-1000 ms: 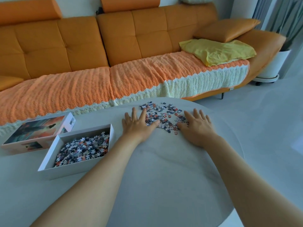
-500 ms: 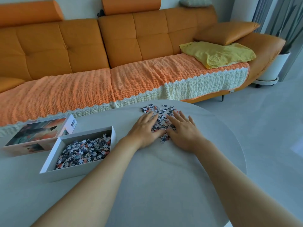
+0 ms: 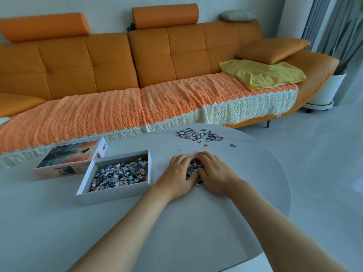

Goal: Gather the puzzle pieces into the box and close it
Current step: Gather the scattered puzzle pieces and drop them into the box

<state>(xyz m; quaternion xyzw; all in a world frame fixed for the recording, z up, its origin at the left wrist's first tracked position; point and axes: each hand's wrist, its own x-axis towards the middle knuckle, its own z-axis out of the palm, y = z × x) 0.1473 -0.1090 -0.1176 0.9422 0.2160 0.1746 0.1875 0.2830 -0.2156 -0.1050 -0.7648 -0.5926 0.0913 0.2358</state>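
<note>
My left hand [image 3: 177, 174] and my right hand [image 3: 213, 173] are cupped together on the grey table, fingers curled round a heap of puzzle pieces [image 3: 193, 167] between them. Just left of my hands stands the open white box [image 3: 86, 185], holding many pieces. Its lid [image 3: 68, 158], with a printed picture, lies behind the box to the left. More loose pieces [image 3: 200, 134] lie scattered near the table's far edge, apart from my hands.
The round grey table [image 3: 176, 232] curves away on the right with bare floor beyond its edge. An orange sofa [image 3: 157, 61] with a knitted cover runs along the far side. A white plant pot [image 3: 326, 91] stands at the right.
Both hands have swept toward me and closed together, dragging a heap of pieces nearer the box. A scatter of pieces stayed behind near the far edge.
</note>
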